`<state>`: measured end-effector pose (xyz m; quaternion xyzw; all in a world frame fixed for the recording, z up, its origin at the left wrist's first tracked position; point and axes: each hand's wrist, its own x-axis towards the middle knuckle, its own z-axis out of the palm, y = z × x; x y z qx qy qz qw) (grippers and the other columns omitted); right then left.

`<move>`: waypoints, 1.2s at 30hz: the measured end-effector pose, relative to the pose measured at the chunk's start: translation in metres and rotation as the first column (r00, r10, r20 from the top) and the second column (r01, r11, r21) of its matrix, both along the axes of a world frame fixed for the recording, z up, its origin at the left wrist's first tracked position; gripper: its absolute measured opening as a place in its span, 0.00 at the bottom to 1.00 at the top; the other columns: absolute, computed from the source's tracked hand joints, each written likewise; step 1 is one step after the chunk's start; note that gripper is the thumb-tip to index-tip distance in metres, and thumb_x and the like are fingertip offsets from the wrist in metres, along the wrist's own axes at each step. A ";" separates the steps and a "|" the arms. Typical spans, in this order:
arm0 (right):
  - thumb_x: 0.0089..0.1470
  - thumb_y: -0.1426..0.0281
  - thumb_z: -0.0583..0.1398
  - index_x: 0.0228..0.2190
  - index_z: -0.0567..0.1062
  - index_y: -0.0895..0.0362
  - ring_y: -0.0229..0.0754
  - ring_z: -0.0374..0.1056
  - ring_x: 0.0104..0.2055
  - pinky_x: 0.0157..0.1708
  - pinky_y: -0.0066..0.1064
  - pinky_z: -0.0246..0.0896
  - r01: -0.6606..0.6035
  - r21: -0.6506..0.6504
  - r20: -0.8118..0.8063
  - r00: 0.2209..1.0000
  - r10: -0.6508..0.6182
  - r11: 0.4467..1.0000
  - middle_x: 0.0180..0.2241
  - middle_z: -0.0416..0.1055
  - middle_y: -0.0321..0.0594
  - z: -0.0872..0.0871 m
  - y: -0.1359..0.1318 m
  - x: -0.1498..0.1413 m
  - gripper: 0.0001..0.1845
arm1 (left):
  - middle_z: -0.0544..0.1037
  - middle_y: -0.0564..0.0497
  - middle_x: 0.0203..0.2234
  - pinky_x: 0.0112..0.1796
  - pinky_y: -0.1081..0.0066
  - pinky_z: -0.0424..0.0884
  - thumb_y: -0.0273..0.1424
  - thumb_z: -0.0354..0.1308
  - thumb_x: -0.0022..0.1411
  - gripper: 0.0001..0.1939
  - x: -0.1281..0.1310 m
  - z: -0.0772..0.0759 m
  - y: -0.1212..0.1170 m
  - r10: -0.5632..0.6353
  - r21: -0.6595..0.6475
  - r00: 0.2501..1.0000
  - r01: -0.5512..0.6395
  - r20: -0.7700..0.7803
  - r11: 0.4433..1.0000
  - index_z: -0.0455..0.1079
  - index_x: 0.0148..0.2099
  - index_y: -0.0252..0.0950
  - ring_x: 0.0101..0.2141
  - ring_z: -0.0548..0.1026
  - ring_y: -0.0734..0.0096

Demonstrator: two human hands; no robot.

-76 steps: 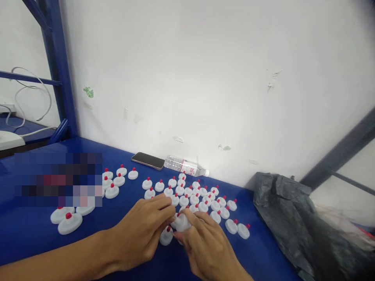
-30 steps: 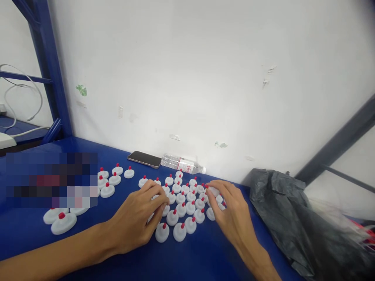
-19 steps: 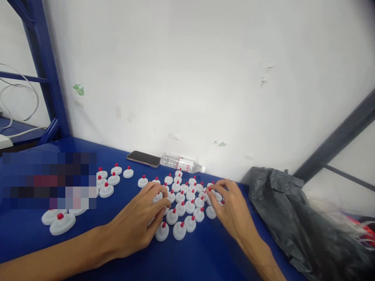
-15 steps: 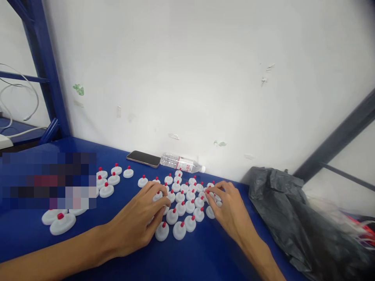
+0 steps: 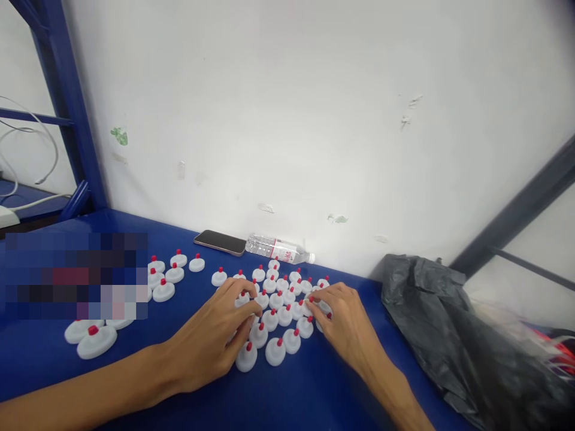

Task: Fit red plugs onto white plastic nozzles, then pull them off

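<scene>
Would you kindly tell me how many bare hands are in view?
2: the left hand over the left side of the larger group of white caps, the right hand at its right side. The pixelated patch may hide others.

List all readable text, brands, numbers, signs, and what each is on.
Nothing can be read for certain.
Bottle label: red marks that look like characters, too small and blurred to read.
Phone: dark screen, no text visible.
Caps: no text visible.
Bag: no text visible.
Pixelated patch at left: cannot tell.
</scene>
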<state>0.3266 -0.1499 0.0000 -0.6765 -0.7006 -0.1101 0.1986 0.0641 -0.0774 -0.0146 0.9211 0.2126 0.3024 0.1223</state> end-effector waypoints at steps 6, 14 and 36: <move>0.60 0.69 0.60 0.35 0.78 0.51 0.48 0.71 0.43 0.46 0.43 0.60 0.025 0.010 0.042 0.999 -0.025 1.000 0.36 0.80 0.37 -0.001 0.000 0.006 0.05 | 0.68 0.46 0.46 0.43 0.60 0.69 0.21 0.42 0.69 0.14 0.001 0.005 -0.003 -0.012 -0.016 1.000 0.012 -0.023 1.000 0.69 0.45 0.38 0.42 0.67 0.62; 0.58 0.69 0.62 0.37 0.78 0.49 0.49 0.71 0.43 0.47 0.44 0.60 0.016 -0.031 0.013 1.000 -0.016 0.999 0.33 0.79 0.37 -0.001 0.000 0.003 0.05 | 0.67 0.44 0.50 0.50 0.55 0.70 0.27 0.45 0.71 0.12 -0.002 0.008 -0.005 -0.013 -0.046 0.998 0.010 -0.066 0.999 0.69 0.48 0.38 0.49 0.67 0.57; 0.66 0.53 0.46 0.44 0.80 0.51 0.52 0.73 0.53 0.53 0.46 0.64 0.229 0.069 -0.639 0.758 -0.133 0.971 0.47 0.79 0.44 -0.018 0.008 0.068 0.27 | 0.65 0.42 0.63 0.60 0.41 0.62 0.37 0.62 0.63 0.35 0.000 -0.004 0.001 -0.005 0.203 0.975 0.051 -0.223 0.978 0.55 0.69 0.47 0.65 0.58 0.40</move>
